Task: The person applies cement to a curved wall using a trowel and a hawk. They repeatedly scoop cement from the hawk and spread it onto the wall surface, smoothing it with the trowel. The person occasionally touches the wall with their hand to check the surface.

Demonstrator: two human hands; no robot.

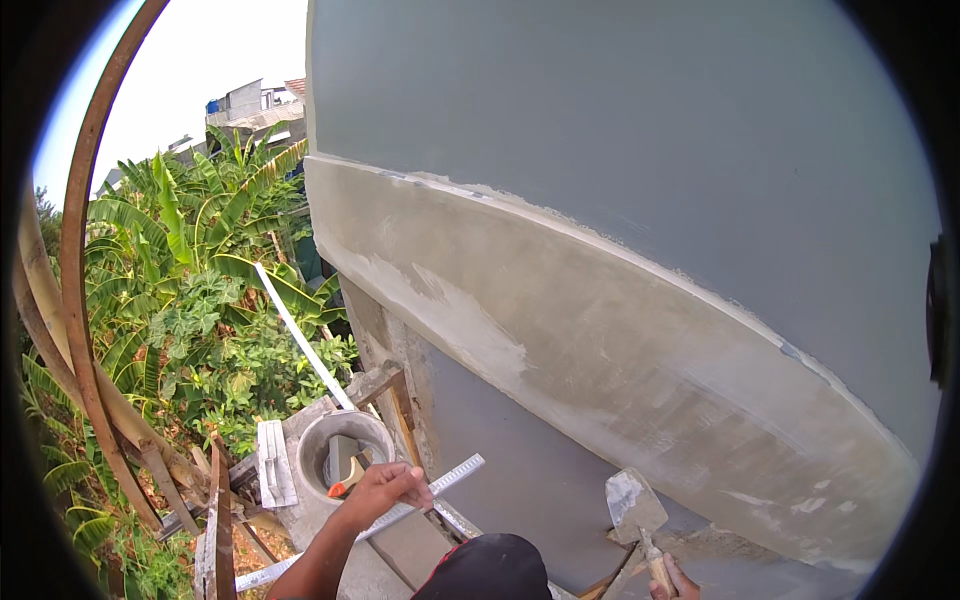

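Note:
My right hand (pixel 682 582) grips the handle of a trowel (pixel 632 505). Its blade points up, smeared with pale grey plaster, close to the lower edge of a plastered band (pixel 600 330) on the wall. My left hand (pixel 392 489) is closed, fingers curled in, beside a round bucket (pixel 308 452). A white perforated strip (pixel 456 474) runs behind that hand; whether the fingers hold anything is hidden. Inside the bucket are a grey blade-like tool (pixel 343 455) and an orange-and-yellow handle (pixel 345 480). Left of the bucket lies a whitish plastering float (pixel 272 462).
Wooden planks (pixel 410 545) lie beneath my left arm. A long white bar (pixel 305 335) slants up from the bucket. Bent-looking poles (pixel 78 250) stand at far left, with banana plants (pixel 190 260) beyond. Grey painted wall (pixel 600 120) rises above the band. A dark rounded shape (pixel 490 570) covers the bottom middle.

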